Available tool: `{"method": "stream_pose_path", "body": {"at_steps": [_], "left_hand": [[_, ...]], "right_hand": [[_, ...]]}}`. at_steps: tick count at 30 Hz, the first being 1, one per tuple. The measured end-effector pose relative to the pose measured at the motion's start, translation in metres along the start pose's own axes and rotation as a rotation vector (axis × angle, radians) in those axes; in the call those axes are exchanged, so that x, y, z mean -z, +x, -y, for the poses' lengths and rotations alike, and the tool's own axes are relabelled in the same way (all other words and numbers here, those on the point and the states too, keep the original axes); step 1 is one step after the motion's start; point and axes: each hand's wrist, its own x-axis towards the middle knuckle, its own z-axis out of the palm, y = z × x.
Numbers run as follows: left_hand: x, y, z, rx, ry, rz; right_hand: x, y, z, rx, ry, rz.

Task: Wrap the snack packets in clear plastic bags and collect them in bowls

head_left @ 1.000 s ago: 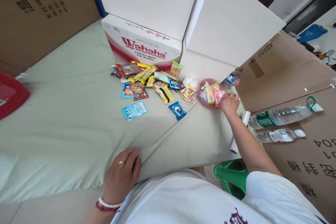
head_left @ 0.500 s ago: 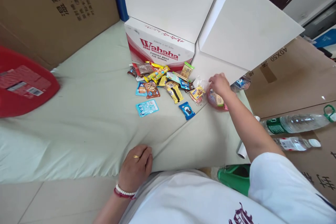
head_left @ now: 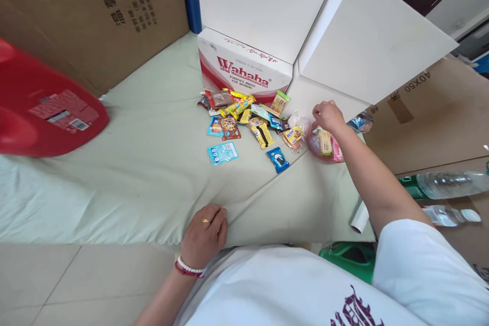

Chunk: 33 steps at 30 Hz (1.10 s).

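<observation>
My right hand (head_left: pixel 329 116) reaches to the far right of the cloth. Its fingers are pinched at the upper edge of a clear pinkish plastic bowl (head_left: pixel 314 148), partly covering it. A tan-and-green snack packet (head_left: pixel 325 141) and a pink packet (head_left: pixel 337 151) lie in the bowl. To its left is a pile of snack packets, with a yellow cookie packet (head_left: pixel 293 134) closest to the bowl. A dark blue packet (head_left: pixel 278 160) and a light blue packet (head_left: pixel 222 153) lie in front of the pile. My left hand (head_left: pixel 205 234) rests at the cloth's near edge, fingers curled, nothing visible in it.
Behind the pile stands a white-and-red Wahaha carton (head_left: pixel 244 69) with raised white flaps (head_left: pixel 263 5). A red jug (head_left: pixel 49 107) stands at left before a brown cardboard box (head_left: pixel 95 10). Plastic bottles (head_left: pixel 446 185) and a white roll (head_left: pixel 359 218) are at right.
The view has shifted, so the scene sits further right. My right hand stays at the bowl's edge, and more of the pink packet shows. My left hand stays on the near edge.
</observation>
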Motion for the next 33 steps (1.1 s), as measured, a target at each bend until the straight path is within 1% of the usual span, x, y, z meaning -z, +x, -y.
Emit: {"method": "stream_pose_path", "body": {"at_steps": [2, 4, 6, 7, 9, 12, 14, 16, 17, 18, 20, 21, 22, 24, 26, 28, 30, 31, 33], "left_hand": [[-0.001, 0.000, 0.000, -0.007, -0.001, 0.013], [-0.001, 0.001, 0.000, -0.013, 0.011, 0.024], [0.000, 0.001, -0.002, -0.013, 0.032, 0.030], [0.000, 0.001, -0.003, -0.007, 0.041, 0.033], [0.000, 0.000, -0.004, 0.012, 0.051, 0.037], [-0.001, -0.002, -0.005, 0.037, 0.047, 0.032], [-0.002, -0.004, -0.004, 0.044, 0.033, 0.017], [-0.003, -0.006, -0.002, 0.052, -0.015, 0.002], [-0.003, -0.007, -0.001, 0.066, -0.057, -0.008], [-0.001, -0.006, -0.001, 0.097, -0.110, -0.019], [0.002, 0.000, -0.004, 0.207, -0.240, -0.043], [0.004, 0.005, -0.008, 0.279, -0.313, -0.051], [0.005, 0.012, -0.013, 0.356, -0.388, -0.053], [0.004, 0.029, -0.027, 0.489, -0.544, -0.031], [-0.004, 0.049, -0.038, 0.625, -0.701, 0.002], [-0.017, 0.065, -0.044, 0.735, -0.869, 0.036], [-0.030, 0.073, -0.045, 0.804, -0.985, 0.088], [-0.035, 0.074, -0.044, 0.837, -1.019, 0.100], [-0.039, 0.073, -0.041, 0.909, -1.058, 0.091]], "right_hand": [[-0.009, 0.001, 0.006, 0.012, -0.012, 0.053], [-0.024, 0.004, 0.021, 0.014, -0.024, 0.129], [-0.037, 0.007, 0.037, -0.018, 0.008, 0.193], [-0.042, 0.009, 0.045, -0.036, 0.036, 0.212], [-0.046, 0.010, 0.054, -0.062, 0.091, 0.204], [-0.038, 0.010, 0.050, -0.095, 0.133, 0.129], [-0.025, 0.008, 0.038, -0.138, 0.169, 0.067], [-0.011, -0.001, 0.027, -0.174, 0.214, 0.020], [-0.006, -0.009, 0.023, -0.186, 0.296, -0.013], [-0.002, -0.020, 0.023, -0.185, 0.438, -0.052], [-0.002, -0.050, 0.034, -0.125, 0.862, -0.127], [-0.005, -0.067, 0.046, -0.068, 1.105, -0.144], [-0.010, -0.086, 0.061, 0.004, 1.308, -0.129], [-0.022, -0.123, 0.098, 0.136, 1.553, -0.023], [-0.033, -0.157, 0.135, 0.249, 1.634, 0.104], [-0.039, -0.182, 0.166, 0.347, 1.591, 0.180], [-0.042, -0.198, 0.187, 0.391, 1.511, 0.163], [-0.043, -0.203, 0.192, 0.382, 1.480, 0.131], [-0.047, -0.208, 0.195, 0.308, 1.453, 0.066]]}}
